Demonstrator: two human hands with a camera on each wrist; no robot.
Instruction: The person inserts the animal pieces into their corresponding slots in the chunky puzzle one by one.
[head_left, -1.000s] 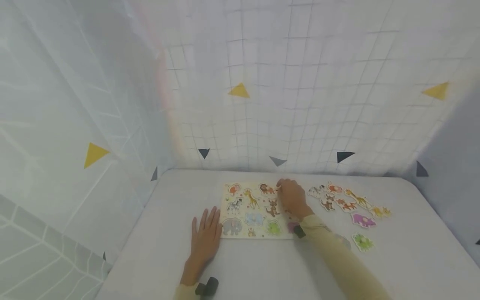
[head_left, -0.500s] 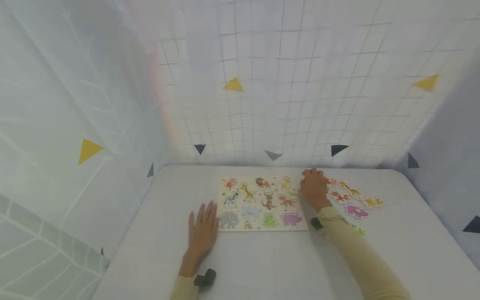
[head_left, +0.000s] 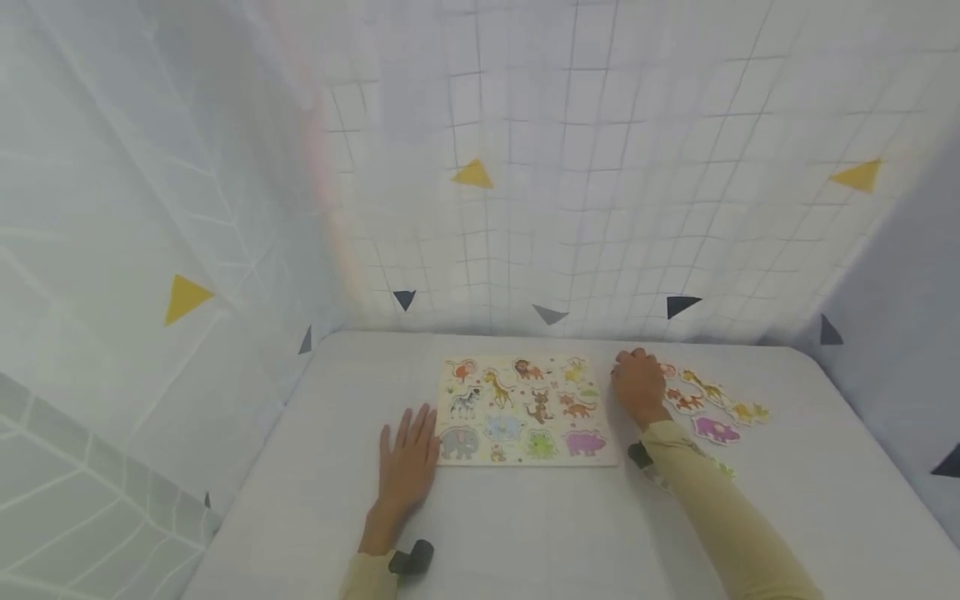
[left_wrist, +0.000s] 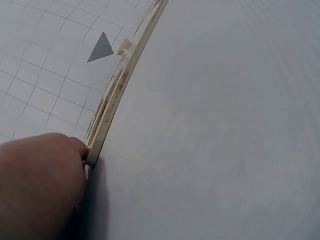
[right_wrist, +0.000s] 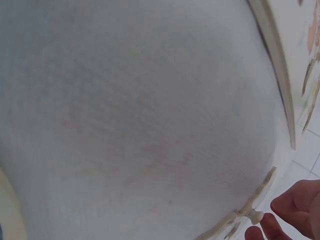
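Note:
A wooden animal puzzle board (head_left: 480,463) lies flat on the table. My left hand (head_left: 407,471) rests beside its left edge, fingers stretched; in the left wrist view, part of that hand (left_wrist: 42,182) meets the board's corner (left_wrist: 91,160). To the right of the board, my right hand (head_left: 639,387) is over loose animal pieces and covers some of them. From the right wrist, a piece with a small pale knob (right_wrist: 256,216) shows at the fingertips. A fingertip touches the knob while the thumb stands slightly apart. The animal on this piece cannot be made out.
Right of my right hand lie loose pieces: a giraffe (head_left: 703,385), an orange tiger-like animal (head_left: 684,400), a yellow animal (head_left: 750,412) and a purple hippo (head_left: 716,430). A green piece (head_left: 726,469) is partly behind the sleeve. A draped wall (head_left: 555,208) rises behind the table.
My right hand has moved right, from the board's upper right part to the loose pieces, and stays there over the last half second. The left hand keeps its place beside the board.

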